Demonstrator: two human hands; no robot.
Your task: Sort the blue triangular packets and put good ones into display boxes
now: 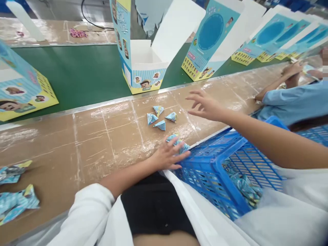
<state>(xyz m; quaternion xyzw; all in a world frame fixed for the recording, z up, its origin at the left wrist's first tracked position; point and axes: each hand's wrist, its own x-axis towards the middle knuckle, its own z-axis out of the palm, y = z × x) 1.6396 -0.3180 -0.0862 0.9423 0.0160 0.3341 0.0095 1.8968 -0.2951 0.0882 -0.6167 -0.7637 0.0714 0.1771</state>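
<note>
With fingers spread, my left hand (167,154) is at the table's near edge, over a couple of blue pyramid-shaped packets (185,147) that its fingers partly hide. I cannot tell whether it touches them. My right hand (203,106) hovers above the table to the right, fingers apart and holding nothing. Between and beyond the hands lie several small blue pyramid packets (160,125) in a loose cluster on the brown table (112,133). Past them an open printed box (146,80) stands on the green belt, its white flap tilted up.
A blue plastic crate (217,160) holding blue packets (243,184) stands against the table at right. More open boxes (212,34) line the green belt (84,75). Larger blue packets (19,201) lie at the left. A co-worker in a blue sleeve (294,100) works at far right.
</note>
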